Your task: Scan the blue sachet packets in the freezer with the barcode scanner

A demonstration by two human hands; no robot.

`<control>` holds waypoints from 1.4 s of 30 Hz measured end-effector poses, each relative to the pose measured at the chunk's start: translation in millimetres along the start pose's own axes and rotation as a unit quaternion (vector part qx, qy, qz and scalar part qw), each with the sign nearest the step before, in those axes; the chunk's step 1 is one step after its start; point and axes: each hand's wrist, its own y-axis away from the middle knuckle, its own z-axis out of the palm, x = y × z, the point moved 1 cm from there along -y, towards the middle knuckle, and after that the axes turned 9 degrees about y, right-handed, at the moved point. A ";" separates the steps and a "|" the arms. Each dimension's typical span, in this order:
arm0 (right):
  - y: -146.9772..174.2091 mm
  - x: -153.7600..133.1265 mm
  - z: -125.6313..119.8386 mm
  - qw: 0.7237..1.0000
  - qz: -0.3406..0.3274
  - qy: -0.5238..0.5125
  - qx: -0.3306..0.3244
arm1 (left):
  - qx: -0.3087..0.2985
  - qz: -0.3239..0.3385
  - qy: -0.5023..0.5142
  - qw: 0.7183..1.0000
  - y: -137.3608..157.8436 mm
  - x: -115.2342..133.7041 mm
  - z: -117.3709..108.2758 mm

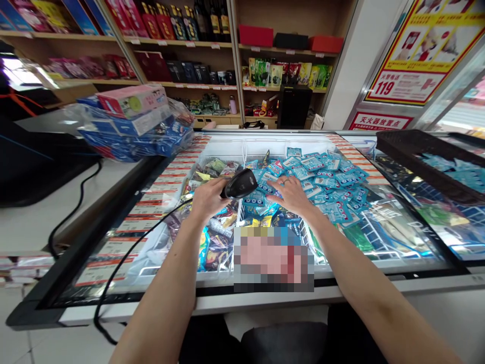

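Note:
My left hand (209, 201) is closed around the handle of a black barcode scanner (241, 184), its head pointing right. A black cable (148, 233) runs from it toward the lower left. To the right, my right hand (291, 194) reaches over a pile of small blue packets (329, 181), fingers spread and thumb apart. Its fingertips are at the left side of the pile; whether they touch a packet is hard to tell. The packets appear to lie on the glass top of a chest freezer (212, 298). Ice cream packs (220, 237) show in wire baskets beneath.
Plastic-wrapped boxes (132, 119) stand on the left counter. A dark brown basket (428, 159) with more blue packets sits at the right. Price labels (142, 217) line the glass. Stocked shelves (182, 43) rise behind. A pixelated patch covers the lower middle.

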 end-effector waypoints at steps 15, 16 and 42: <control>-0.9 6.2 16.7 0.995 0.088 -0.029 0.040 | -0.006 0.002 -0.008 1.000 0.1 -0.7 -1.1; -1.0 6.8 17.2 0.995 0.092 -0.030 0.035 | -0.008 0.005 -0.007 1.000 -0.1 0.0 -1.0; -1.3 22.1 20.3 0.925 0.207 -0.269 0.169 | -0.038 0.056 0.005 0.998 -0.1 16.4 1.3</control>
